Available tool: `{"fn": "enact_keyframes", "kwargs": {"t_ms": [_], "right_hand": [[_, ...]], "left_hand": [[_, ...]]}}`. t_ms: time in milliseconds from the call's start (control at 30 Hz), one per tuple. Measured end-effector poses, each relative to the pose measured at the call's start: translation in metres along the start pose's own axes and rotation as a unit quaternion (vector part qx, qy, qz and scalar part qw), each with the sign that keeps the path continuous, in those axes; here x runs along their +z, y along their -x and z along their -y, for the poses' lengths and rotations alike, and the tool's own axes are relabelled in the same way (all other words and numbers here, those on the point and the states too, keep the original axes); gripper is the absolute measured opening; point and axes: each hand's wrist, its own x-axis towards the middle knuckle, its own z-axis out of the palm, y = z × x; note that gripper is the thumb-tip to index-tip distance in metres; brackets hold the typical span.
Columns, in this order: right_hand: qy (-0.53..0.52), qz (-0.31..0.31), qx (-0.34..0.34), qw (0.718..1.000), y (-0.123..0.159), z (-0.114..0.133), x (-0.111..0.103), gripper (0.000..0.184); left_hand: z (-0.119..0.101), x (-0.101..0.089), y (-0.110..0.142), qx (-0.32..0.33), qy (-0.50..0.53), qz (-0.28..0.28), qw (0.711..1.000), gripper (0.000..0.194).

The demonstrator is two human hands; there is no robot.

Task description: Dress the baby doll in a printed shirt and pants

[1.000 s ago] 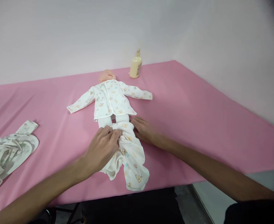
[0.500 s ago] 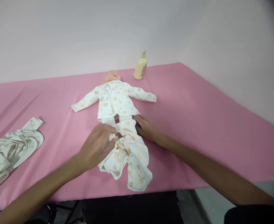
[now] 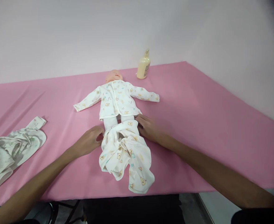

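Note:
A baby doll (image 3: pixel 114 75) lies on its back, dressed in a white printed jacket (image 3: pixel 118 99). White printed baby pants (image 3: pixel 137 152) are bunched around its lower legs, and the pale thighs show between jacket hem and waistband. At the left side of the waistband, my left hand (image 3: pixel 90 140) pinches the edge of the pants between thumb and fingers. My right hand (image 3: pixel 149 128) is at the opposite side, its curled fingers closed on the waistband just under the jacket's hem. The fingertips of both hands are partly hidden by the cloth.
A pump bottle (image 3: pixel 143 67) of cream colour stands behind the doll's head, close to the wall. Crumpled printed baby clothes (image 3: pixel 17 149) lie at the left. A pink cloth (image 3: pixel 197 124) covers the table, whose front edge is just below the pants.
My left hand has moved from over the middle of the pants out to their left side, and the left of the waistband now lies wider. My right hand stays at its side.

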Motion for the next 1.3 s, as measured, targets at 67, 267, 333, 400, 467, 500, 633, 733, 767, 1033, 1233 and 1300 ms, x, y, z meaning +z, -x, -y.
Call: {"fn": "enact_keyframes", "kwargs": {"t_ms": [67,267,333,400,467,500,633,733,767,1033,1233,1300], "right_hand": [[-0.009,-0.006,-0.011,1.000,-0.001,0.001,-0.001,0.011],[-0.010,0.000,-0.011,1.000,-0.002,0.003,-0.004,0.012],[-0.010,0.006,-0.015,1.000,-0.002,0.004,-0.005,0.013],[-0.007,0.010,-0.016,1.000,-0.002,0.005,-0.006,0.014],[-0.002,0.013,-0.015,1.000,-0.002,0.006,-0.007,0.014],[0.000,0.016,-0.014,1.000,-0.001,0.006,-0.007,0.014],[0.016,0.028,-0.020,0.999,-0.001,0.005,-0.006,0.014],[0.032,0.031,-0.020,0.999,-0.001,0.004,-0.005,0.012],[0.034,0.029,-0.017,0.999,-0.001,0.004,-0.005,0.012],[0.063,-0.001,0.002,0.998,0.001,0.009,-0.011,0.010],[0.112,-0.057,0.015,0.992,-0.007,0.005,-0.022,0.024],[0.092,-0.039,0.011,0.995,-0.012,-0.001,-0.023,0.027]], "left_hand": [[0.007,0.003,-0.004,0.058,-0.003,-0.024,0.998,0.015],[0.021,0.007,-0.010,0.106,0.001,-0.184,0.977,0.012],[0.022,0.006,-0.013,0.089,-0.011,-0.234,0.968,0.012],[0.022,0.005,-0.016,0.086,-0.011,-0.271,0.959,0.013],[0.022,0.003,-0.021,0.084,-0.001,-0.292,0.953,0.013],[0.023,0.003,-0.024,0.076,0.012,-0.299,0.951,0.013],[0.024,0.007,-0.035,-0.008,0.153,-0.313,0.937,0.018],[0.025,0.013,-0.040,-0.056,0.289,-0.286,0.912,0.016],[0.025,0.015,-0.041,-0.066,0.312,-0.275,0.907,0.014],[0.030,0.013,-0.037,-0.060,0.236,-0.256,0.936,0.045],[0.032,0.000,-0.039,-0.023,0.065,-0.198,0.978,0.082],[0.028,-0.006,-0.040,0.007,0.023,-0.172,0.985,0.068]]}}
